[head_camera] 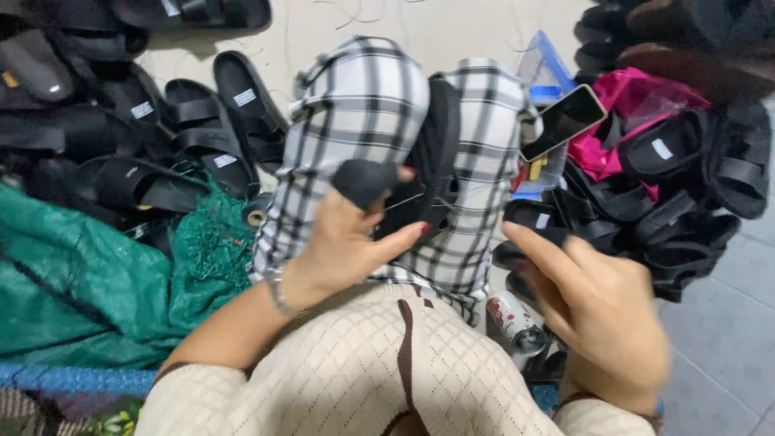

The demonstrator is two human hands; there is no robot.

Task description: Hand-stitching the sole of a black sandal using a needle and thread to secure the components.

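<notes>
My left hand (349, 242) grips a black sandal (424, 173) over my lap, fingers wrapped round its strap, with a thin thread trailing from it. My right hand (593, 303) is blurred at the lower right, fingers reaching toward the black sandals (557, 230) beside my knee; whether it holds anything is unclear. My knees in black-and-white checked trousers (355, 113) fill the middle of the view.
Piles of black sandals lie at the left (186, 137) and right (686, 186). A dark phone (563, 121) rests on a blue-edged clear bag. A pink bag (626, 97), green mesh cloth (89, 274) and a small can (517, 323) are nearby.
</notes>
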